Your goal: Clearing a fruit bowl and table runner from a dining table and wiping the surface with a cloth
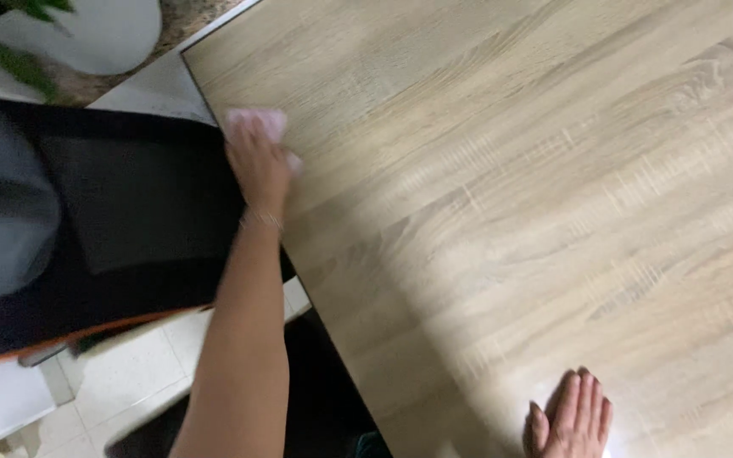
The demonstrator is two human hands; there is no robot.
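Left hand (256, 161): arm outstretched, palm pressing crumpled pale pink cloth (258, 124) at light wooden tabletop (511, 170) edge.
Right hand (572, 417): open, flat, fingers together on tabletop.

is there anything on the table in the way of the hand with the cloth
Nothing visible. The left hand presses the pink cloth at the table edge; only the right hand rests on the wood, at the near side.
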